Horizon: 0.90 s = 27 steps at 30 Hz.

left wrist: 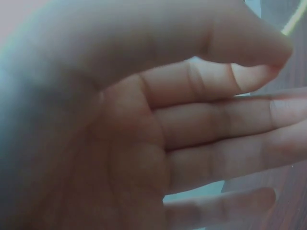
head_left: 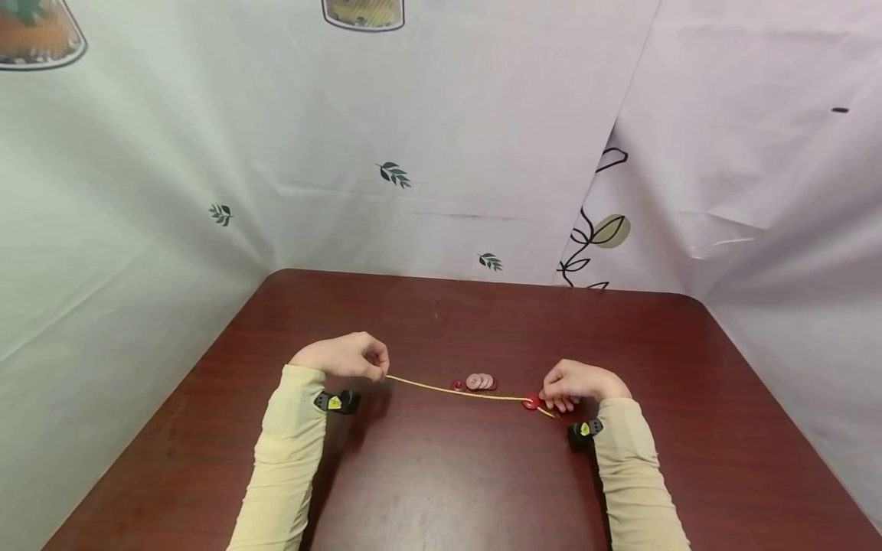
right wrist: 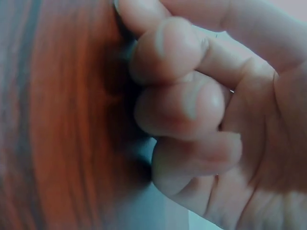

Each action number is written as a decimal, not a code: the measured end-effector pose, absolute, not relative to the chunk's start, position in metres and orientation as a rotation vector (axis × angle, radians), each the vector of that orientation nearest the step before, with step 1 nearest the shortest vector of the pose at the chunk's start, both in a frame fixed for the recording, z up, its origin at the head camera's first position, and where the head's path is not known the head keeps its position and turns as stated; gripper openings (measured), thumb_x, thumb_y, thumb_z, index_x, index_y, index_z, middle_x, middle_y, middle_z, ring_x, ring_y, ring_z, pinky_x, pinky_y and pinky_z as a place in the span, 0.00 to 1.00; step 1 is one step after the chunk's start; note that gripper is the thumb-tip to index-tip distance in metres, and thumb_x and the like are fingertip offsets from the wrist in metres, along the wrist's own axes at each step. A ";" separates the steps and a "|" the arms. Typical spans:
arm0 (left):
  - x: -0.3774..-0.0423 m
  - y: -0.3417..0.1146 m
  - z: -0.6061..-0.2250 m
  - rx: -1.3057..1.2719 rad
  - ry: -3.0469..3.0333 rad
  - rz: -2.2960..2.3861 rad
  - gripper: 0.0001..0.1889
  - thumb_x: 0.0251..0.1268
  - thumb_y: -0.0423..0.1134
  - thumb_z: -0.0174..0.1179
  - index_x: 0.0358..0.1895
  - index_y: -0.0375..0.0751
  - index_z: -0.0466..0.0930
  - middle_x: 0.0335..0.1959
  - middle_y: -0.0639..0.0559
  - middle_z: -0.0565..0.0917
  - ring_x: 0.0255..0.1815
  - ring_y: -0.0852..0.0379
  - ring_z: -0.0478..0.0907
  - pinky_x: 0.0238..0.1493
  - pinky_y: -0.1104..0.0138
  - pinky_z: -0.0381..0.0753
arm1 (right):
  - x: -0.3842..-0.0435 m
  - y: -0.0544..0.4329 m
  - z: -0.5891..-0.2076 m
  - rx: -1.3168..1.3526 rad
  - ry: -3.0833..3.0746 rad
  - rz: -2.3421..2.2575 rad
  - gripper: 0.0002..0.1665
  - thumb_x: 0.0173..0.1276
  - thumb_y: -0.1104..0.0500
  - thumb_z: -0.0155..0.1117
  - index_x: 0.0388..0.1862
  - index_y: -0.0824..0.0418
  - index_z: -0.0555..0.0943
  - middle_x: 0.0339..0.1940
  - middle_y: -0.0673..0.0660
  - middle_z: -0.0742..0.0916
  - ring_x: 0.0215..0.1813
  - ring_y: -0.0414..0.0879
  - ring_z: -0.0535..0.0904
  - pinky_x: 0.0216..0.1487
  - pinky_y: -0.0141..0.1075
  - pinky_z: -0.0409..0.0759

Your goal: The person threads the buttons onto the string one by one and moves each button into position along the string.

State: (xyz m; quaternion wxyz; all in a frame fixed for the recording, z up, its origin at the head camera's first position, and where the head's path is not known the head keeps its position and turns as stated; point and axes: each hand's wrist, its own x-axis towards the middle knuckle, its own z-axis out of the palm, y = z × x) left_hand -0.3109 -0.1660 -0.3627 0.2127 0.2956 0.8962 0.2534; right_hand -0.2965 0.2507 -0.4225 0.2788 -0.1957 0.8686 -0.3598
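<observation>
In the head view, my left hand [head_left: 347,357] pinches one end of a thin yellow string [head_left: 427,387] between thumb and forefinger. The left wrist view has the string [left wrist: 294,20] coming out past those two fingertips, the other fingers lying loosely extended. From there the string runs rightward, slightly sagging, to a red button [head_left: 530,403], with a short tail showing beyond it. My right hand [head_left: 579,381] pinches the button's edge close over the table. In the right wrist view the curled fingers [right wrist: 180,108] of this hand are near the wood, and the button is mostly hidden.
Just behind the string, several overlapping pink buttons [head_left: 480,381] lie in a short row, with a dark red button [head_left: 458,386] to their left. Everything is on a dark reddish-brown table [head_left: 441,474]. White printed sheets [head_left: 441,138] hang around its back and sides.
</observation>
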 end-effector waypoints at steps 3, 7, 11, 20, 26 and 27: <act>-0.310 -0.165 -0.361 0.820 2.486 0.687 0.02 0.55 0.34 0.60 0.29 0.39 0.79 0.25 0.57 0.76 0.28 0.61 0.70 0.34 0.69 0.70 | -0.298 0.252 -0.424 -0.520 2.345 -0.960 0.17 0.65 0.60 0.57 0.22 0.70 0.81 0.12 0.47 0.78 0.15 0.37 0.70 0.19 0.28 0.65; -0.310 -0.163 -0.360 0.833 2.483 0.682 0.02 0.55 0.34 0.60 0.29 0.39 0.79 0.24 0.57 0.76 0.27 0.62 0.69 0.33 0.69 0.70 | -0.300 0.253 -0.426 -0.527 2.346 -0.972 0.18 0.67 0.59 0.56 0.22 0.69 0.81 0.13 0.47 0.78 0.16 0.37 0.70 0.19 0.29 0.65; -0.310 -0.160 -0.360 0.865 2.494 0.701 0.02 0.56 0.34 0.60 0.29 0.39 0.79 0.25 0.58 0.76 0.28 0.62 0.70 0.33 0.69 0.71 | -0.301 0.255 -0.426 -0.547 2.326 -0.994 0.21 0.70 0.59 0.54 0.22 0.71 0.80 0.12 0.46 0.77 0.15 0.36 0.71 0.19 0.28 0.65; -0.308 -0.139 -0.361 1.000 2.552 0.789 0.04 0.61 0.35 0.61 0.30 0.47 0.79 0.24 0.59 0.76 0.26 0.63 0.70 0.29 0.72 0.69 | -0.301 0.245 -0.420 -0.606 2.384 -0.961 0.23 0.72 0.58 0.52 0.20 0.71 0.79 0.11 0.48 0.75 0.16 0.37 0.69 0.19 0.28 0.65; -0.305 -0.126 -0.359 1.042 2.586 0.788 0.04 0.63 0.36 0.61 0.30 0.49 0.78 0.24 0.60 0.76 0.25 0.64 0.70 0.29 0.72 0.70 | -0.300 0.225 -0.408 -0.670 2.548 -0.998 0.18 0.71 0.57 0.56 0.23 0.65 0.81 0.13 0.47 0.73 0.18 0.38 0.68 0.25 0.30 0.68; -0.305 -0.125 -0.359 1.049 2.595 0.786 0.04 0.63 0.36 0.61 0.31 0.49 0.78 0.23 0.60 0.76 0.25 0.64 0.70 0.29 0.72 0.70 | -0.299 0.220 -0.405 -0.682 2.578 -1.018 0.16 0.71 0.57 0.57 0.26 0.64 0.81 0.14 0.48 0.74 0.20 0.38 0.70 0.27 0.30 0.70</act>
